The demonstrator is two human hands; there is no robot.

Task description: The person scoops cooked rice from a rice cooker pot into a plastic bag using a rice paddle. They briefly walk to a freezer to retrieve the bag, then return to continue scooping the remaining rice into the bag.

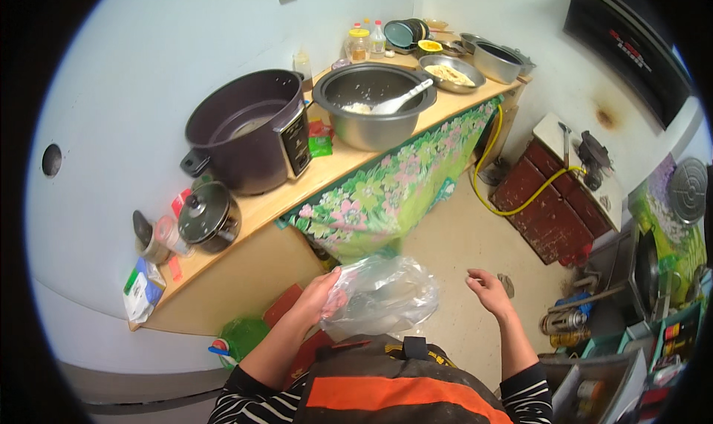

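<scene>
My left hand (326,297) grips the side of a clear plastic bag (390,298), which hangs puffed out in front of my apron (390,390). Apart from the bag, to the right, my right hand (486,287) is held over the floor with its fingers slightly curled and nothing in them. Beyond the bag, on the wooden counter, a metal inner pot (376,129) holds some white food and a white plastic rice paddle (404,98). The large dark rice cooker body (239,162) stands to its left, without a lid.
A small lidded pot (209,215) stands near the counter's left end. Farther back are a steel bowl of food (451,73) and glass jars (358,45). A floral cloth (384,190) hangs below the counter edge. A yellow hose (523,211) runs to a burner on a red cabinet (543,201).
</scene>
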